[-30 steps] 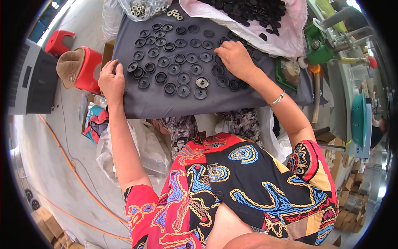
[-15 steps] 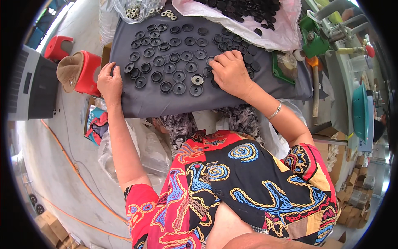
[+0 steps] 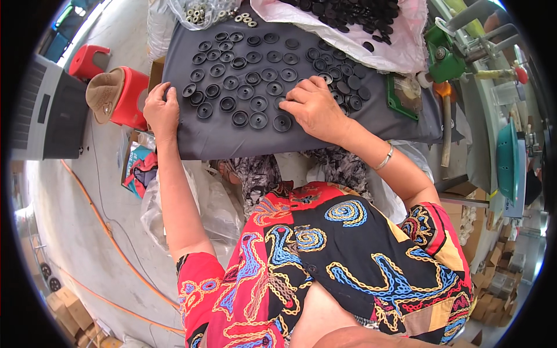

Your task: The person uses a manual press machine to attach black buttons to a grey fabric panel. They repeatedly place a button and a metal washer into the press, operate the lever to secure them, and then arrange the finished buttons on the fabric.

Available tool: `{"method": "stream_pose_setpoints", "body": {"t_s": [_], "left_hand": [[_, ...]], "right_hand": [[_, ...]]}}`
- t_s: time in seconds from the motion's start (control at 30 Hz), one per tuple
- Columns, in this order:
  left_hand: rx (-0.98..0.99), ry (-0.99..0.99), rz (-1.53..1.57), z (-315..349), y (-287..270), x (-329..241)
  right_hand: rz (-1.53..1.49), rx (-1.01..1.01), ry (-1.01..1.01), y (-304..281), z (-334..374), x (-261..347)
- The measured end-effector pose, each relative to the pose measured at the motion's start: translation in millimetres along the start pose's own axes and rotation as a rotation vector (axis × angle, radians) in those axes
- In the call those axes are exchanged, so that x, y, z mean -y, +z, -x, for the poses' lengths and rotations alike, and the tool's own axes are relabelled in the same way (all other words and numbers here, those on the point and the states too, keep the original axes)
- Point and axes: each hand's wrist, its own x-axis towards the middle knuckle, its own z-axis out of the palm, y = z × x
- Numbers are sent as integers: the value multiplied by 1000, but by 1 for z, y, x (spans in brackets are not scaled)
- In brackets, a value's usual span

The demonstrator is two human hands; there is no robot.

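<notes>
Round black discs with raised rims and small central stubs (image 3: pixel 258 120) lie in loose rows on the dark grey cloth-covered table (image 3: pixel 232 142). My right hand (image 3: pixel 316 111) is over the right part of these rows, palm down, its fingers drawn together at a partly covered disc (image 3: pixel 279 101). Whatever its fingertips grip is hidden. At the table's left edge, my left hand (image 3: pixel 162 110) has its fingers curled towards the thumb. A dark patch shows between them, too small to name. To the right of the right hand, more black discs (image 3: pixel 354 82) sit close together.
A pink-white sack (image 3: pixel 409 52) holding a heap of black discs lies at the back. Beside it are a clear bag of metal rings (image 3: pixel 200 14) and loose metal rings (image 3: pixel 246 20). A green metal press (image 3: pixel 444 58) stands right; red stools (image 3: pixel 132 98) stand left.
My right hand has moved left and slightly nearer me, over the place where a silver-topped disc showed. That disc is now out of sight. The whole view has shifted slightly.
</notes>
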Motion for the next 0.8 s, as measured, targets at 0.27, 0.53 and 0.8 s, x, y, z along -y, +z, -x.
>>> {"method": "stream_pose_setpoints", "body": {"t_s": [0.27,0.53,0.8], "left_hand": [[-15,-21,3,0,3,4],[14,-25,6,-2,3,5],[31,-28,-7,1,-1,4]], "right_hand": [[76,-116,46,-9,3,2],[106,92,139,-34,43,-7],[114,-6,138,-25,40,7]]}}
